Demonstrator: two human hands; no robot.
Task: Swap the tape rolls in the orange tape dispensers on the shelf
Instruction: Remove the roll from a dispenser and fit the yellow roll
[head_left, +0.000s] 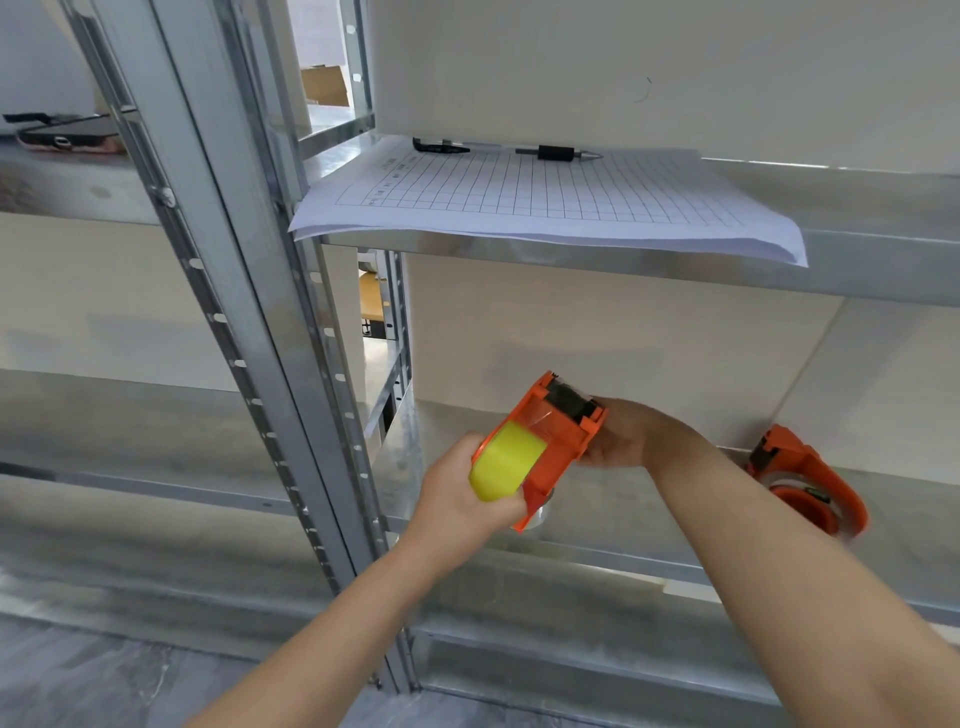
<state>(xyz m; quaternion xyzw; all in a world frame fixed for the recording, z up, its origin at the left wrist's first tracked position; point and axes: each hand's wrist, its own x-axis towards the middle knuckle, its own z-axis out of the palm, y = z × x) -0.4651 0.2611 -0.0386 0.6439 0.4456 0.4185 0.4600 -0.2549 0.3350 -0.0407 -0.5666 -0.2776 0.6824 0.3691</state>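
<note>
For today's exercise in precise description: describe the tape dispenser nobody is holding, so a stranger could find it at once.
Start at the metal shelf below the one carrying the gridded paper. Go to its far right, by the back wall. There lies an orange tape dispenser, untouched, unlike the held dispenser with its yellow roll.

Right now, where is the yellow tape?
The yellow tape roll sits in the orange dispenser held over the lower shelf, low in the middle of the head view, gripped by the left hand.

two orange dispensers (558, 441) (810, 480), one yellow roll (506, 462), two pens (440, 146) (558, 153).
</note>
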